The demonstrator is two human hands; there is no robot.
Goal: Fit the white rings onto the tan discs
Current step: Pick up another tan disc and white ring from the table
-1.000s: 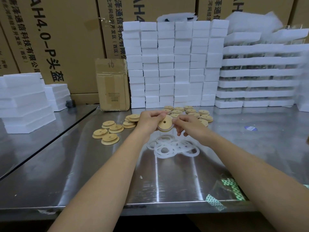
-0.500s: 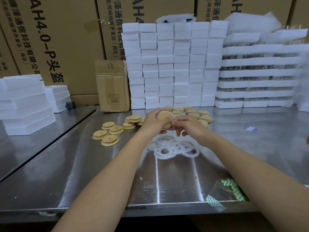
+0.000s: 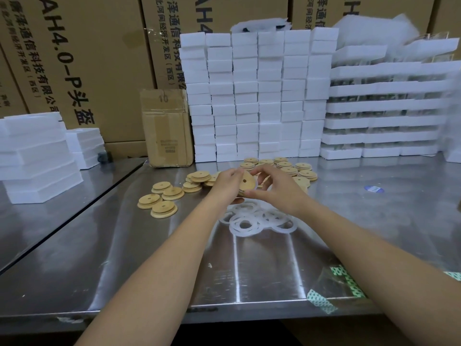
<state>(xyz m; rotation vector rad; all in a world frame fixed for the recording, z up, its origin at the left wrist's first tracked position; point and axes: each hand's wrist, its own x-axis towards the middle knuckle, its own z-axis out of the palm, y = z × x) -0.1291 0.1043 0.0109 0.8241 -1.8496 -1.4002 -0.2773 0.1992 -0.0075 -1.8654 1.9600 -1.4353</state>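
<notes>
In the middle of the frame both hands hold one tan disc in the air above the counter, so neither hand is nearer to it than the other. The disc stands almost on edge with its flat face and centre hole turned toward the camera. The left hand curls its fingers round the left rim. The right hand pinches the right and lower rim, where a pale edge, apparently a white ring, shows. How far round the ring is seated cannot be told.

The coming move likely depends on that right-hand rim, where the ring would be pressed on while the left hand steadies or turns the disc. The loose white rings lie in a heap directly below the hands, slightly toward the right one. Bare tan discs sit to the left, and more discs lie just behind.

Half a second ago the disc was held a little higher and its hole was hidden. Now the holed face shows again, so the disc has been turned in the hands. The heap of rings and the discs on the counter have not moved.
</notes>
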